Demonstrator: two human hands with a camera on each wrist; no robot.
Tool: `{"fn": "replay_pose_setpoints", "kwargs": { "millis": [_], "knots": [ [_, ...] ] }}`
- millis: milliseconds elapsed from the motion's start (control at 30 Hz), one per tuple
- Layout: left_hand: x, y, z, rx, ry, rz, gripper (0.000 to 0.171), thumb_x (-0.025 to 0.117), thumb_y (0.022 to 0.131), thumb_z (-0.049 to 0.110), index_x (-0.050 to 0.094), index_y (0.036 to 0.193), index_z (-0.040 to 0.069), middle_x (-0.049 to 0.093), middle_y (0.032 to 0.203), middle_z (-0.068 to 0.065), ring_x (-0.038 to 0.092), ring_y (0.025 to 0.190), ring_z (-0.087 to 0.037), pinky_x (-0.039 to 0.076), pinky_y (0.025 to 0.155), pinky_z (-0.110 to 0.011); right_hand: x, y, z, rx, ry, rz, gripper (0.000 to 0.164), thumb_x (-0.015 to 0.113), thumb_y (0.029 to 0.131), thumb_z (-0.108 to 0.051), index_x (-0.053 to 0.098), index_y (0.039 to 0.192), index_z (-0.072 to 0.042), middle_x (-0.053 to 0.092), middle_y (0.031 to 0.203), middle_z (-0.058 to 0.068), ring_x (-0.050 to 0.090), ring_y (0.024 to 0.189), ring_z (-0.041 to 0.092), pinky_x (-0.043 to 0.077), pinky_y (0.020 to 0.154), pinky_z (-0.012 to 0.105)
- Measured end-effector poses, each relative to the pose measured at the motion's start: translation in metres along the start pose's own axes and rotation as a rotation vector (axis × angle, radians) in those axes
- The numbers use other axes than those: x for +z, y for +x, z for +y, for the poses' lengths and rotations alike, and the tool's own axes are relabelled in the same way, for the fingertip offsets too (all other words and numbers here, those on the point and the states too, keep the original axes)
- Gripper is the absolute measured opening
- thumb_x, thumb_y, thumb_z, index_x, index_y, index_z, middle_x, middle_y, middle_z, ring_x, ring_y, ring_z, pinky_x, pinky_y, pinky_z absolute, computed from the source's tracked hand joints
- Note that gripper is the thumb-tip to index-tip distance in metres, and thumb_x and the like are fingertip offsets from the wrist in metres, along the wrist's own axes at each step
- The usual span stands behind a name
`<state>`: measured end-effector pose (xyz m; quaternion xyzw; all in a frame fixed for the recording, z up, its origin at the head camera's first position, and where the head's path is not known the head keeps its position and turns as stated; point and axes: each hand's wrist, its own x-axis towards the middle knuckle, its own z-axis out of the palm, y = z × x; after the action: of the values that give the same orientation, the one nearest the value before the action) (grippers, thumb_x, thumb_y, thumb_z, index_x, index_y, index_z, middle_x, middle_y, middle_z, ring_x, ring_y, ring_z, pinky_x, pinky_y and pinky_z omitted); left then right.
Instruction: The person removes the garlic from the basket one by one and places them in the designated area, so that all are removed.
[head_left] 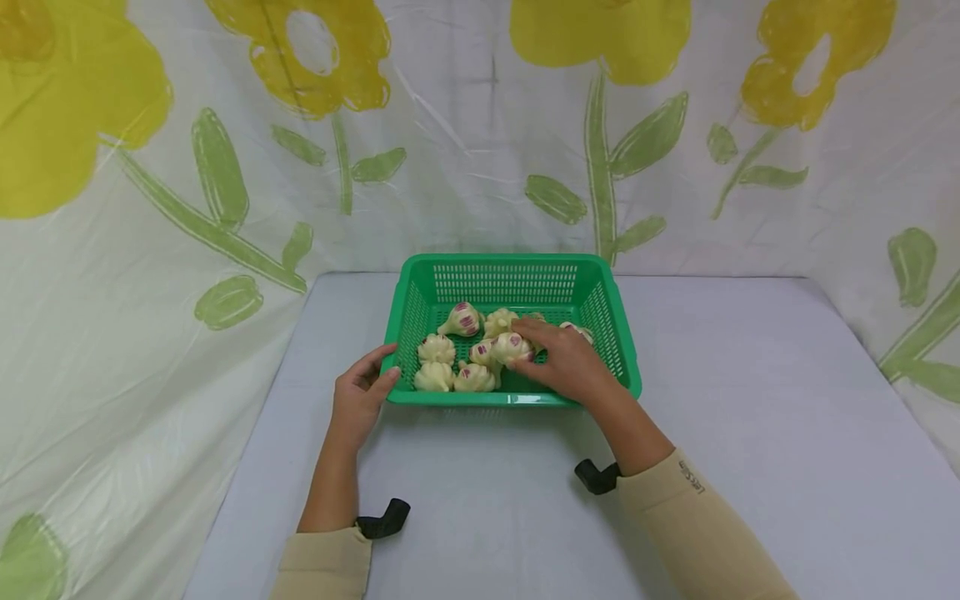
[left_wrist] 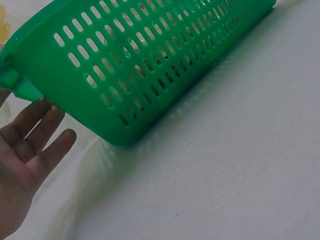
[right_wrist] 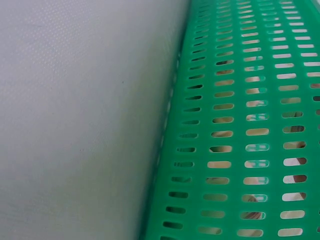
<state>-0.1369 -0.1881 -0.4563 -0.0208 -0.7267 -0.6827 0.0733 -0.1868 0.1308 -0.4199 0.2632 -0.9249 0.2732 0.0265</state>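
Note:
A green plastic basket (head_left: 517,260) with slotted walls stands on the table, several garlic bulbs inside it. My left hand (head_left: 360,402) holds the basket's left rim near the front corner, thumb at the corner. In the left wrist view, the fingers (left_wrist: 37,120) reach under that rim. Inside the basket, my right hand (head_left: 573,362) pinches a purple-streaked garlic bulb (head_left: 512,347) between thumb and fingers. Other bulbs (head_left: 437,350) lie to its left, and one bulb (head_left: 576,331) shows partly behind the hand. The right wrist view has only the basket's slotted wall (right_wrist: 235,142); the hand is hidden there.
The table (head_left: 480,500) has a pale cover. Behind and beside it hangs a white sheet (head_left: 457,175) painted with yellow flowers and green leaves. A black strap end (head_left: 384,518) sticks out at each wrist.

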Motion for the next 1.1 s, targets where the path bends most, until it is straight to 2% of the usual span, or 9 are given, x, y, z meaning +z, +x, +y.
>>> {"fn": "replay_pose_setpoints", "kwargs": {
  "millis": [267,433,533,600,667,833,1000,1100],
  "knots": [
    [-0.001,-0.001,-0.001,0.012,-0.001,0.001,0.039,0.065,0.094,0.006,0.060,0.132,-0.002,0.059,0.107,-0.021,0.055,0.095,-0.017,0.049,0.074,-0.015,-0.002,-0.002,-0.001,-0.056,-0.004,0.078,0.060,0.074,0.087,-0.038,0.059,0.137,-0.010,0.057,0.142,0.008,0.053,0.132,0.027,0.042,0.103,0.063],
    [-0.001,-0.001,-0.002,0.010,0.009,-0.002,0.040,0.065,0.094,0.007,0.059,0.132,-0.001,0.059,0.103,-0.011,0.054,0.093,-0.018,0.049,0.072,-0.016,-0.008,-0.005,0.001,-0.074,0.042,0.125,0.059,0.076,0.086,-0.034,0.059,0.137,-0.009,0.058,0.141,0.009,0.054,0.131,0.026,0.050,0.100,0.050],
    [-0.001,0.000,-0.002,0.011,0.018,-0.002,0.040,0.065,0.094,0.007,0.060,0.132,-0.001,0.059,0.100,-0.005,0.054,0.092,-0.017,0.049,0.072,-0.016,-0.017,-0.009,0.003,-0.079,0.067,0.168,0.059,0.077,0.086,-0.029,0.058,0.137,-0.007,0.056,0.142,0.010,0.054,0.131,0.027,0.052,0.098,0.047],
    [-0.001,0.000,-0.001,0.010,0.020,-0.004,0.040,0.065,0.094,0.008,0.060,0.132,-0.001,0.059,0.101,-0.007,0.055,0.093,-0.017,0.049,0.073,-0.016,-0.027,-0.013,0.006,-0.074,0.072,0.211,0.059,0.077,0.086,-0.026,0.057,0.138,-0.008,0.055,0.143,0.010,0.054,0.130,0.028,0.055,0.091,0.047],
    [-0.001,0.000,-0.001,0.005,0.023,-0.004,0.040,0.065,0.094,0.009,0.060,0.132,0.000,0.060,0.104,-0.012,0.055,0.094,-0.017,0.050,0.074,-0.015,-0.037,-0.016,0.011,-0.067,0.062,0.265,0.060,0.078,0.085,-0.024,0.057,0.139,-0.009,0.055,0.143,0.011,0.055,0.130,0.030,0.055,0.091,0.049],
    [-0.001,0.000,0.000,0.001,0.013,-0.011,0.040,0.065,0.094,0.010,0.060,0.132,0.000,0.059,0.111,-0.023,0.056,0.097,-0.020,0.050,0.076,-0.015,-0.060,-0.024,0.031,-0.016,0.044,0.392,0.062,0.080,0.082,-0.020,0.057,0.139,-0.009,0.057,0.141,0.012,0.054,0.130,0.032,0.049,0.100,0.054],
    [-0.001,0.000,0.000,0.008,0.000,-0.007,0.039,0.065,0.094,0.008,0.060,0.132,0.000,0.059,0.109,-0.021,0.056,0.095,-0.020,0.050,0.074,-0.015,-0.076,-0.034,0.057,0.088,0.066,0.468,0.060,0.077,0.085,-0.020,0.056,0.141,-0.013,0.057,0.141,0.012,0.053,0.131,0.033,0.047,0.101,0.054],
    [-0.001,-0.001,-0.001,0.002,0.008,-0.005,0.039,0.065,0.094,0.009,0.060,0.132,0.000,0.060,0.109,-0.018,0.057,0.096,-0.016,0.050,0.075,-0.015,-0.082,-0.041,0.073,0.175,0.129,0.493,0.059,0.075,0.088,-0.024,0.053,0.143,-0.016,0.055,0.143,0.009,0.052,0.133,0.030,0.045,0.105,0.049]
  ]
}}
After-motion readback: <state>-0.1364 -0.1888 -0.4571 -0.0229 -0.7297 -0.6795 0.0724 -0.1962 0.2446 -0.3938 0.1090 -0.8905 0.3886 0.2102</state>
